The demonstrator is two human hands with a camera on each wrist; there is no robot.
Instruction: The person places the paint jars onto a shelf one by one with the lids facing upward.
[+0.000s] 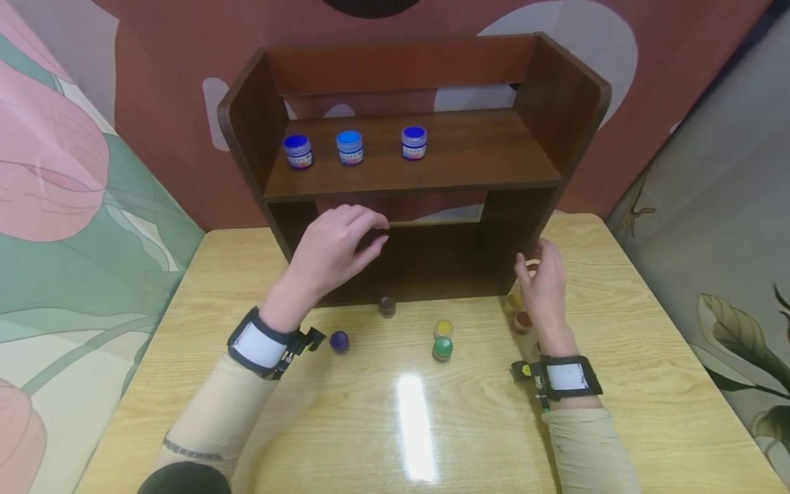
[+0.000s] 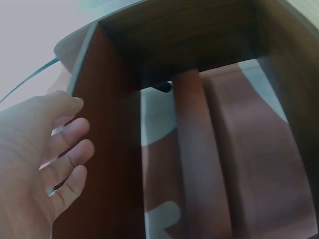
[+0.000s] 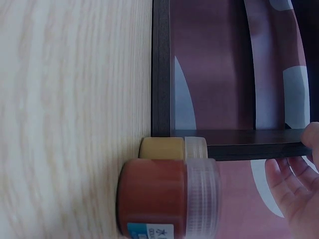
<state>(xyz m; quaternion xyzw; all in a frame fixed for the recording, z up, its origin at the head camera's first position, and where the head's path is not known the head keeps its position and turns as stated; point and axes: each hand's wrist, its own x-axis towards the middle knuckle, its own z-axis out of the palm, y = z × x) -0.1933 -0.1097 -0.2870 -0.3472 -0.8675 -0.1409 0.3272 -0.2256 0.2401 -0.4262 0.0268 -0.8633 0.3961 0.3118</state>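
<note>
A pale wood-grained table (image 1: 345,425) carries a dark brown two-tier wooden shelf (image 1: 469,161). The left hand (image 1: 336,243) hangs before the shelf's lower opening, thumb and fingertips apart with nothing between them. The right hand (image 1: 545,288) is at the shelf's right side panel, thumb and fingers on opposite faces; whether they press on it I cannot tell.

On the shelf's upper board, left of its middle, stand a dark-blue-lidded jar (image 1: 299,152), a light-blue-lidded jar (image 1: 350,149) and a royal-blue-lidded jar (image 1: 414,144). In front of the shelf lie a small dark brown jar (image 1: 387,308), a purple jar (image 1: 339,342), a yellow jar (image 1: 443,329) and a green jar (image 1: 442,350). By its right front corner are an ochre jar with a clear lid (image 3: 162,148) and a red-brown jar with a clear ribbed lid (image 3: 152,191).

The step in hand looks like steadying the shelf between placements; the next move probably calls for pinching a jar near the shelf and lifting it over the board's edge.
</note>
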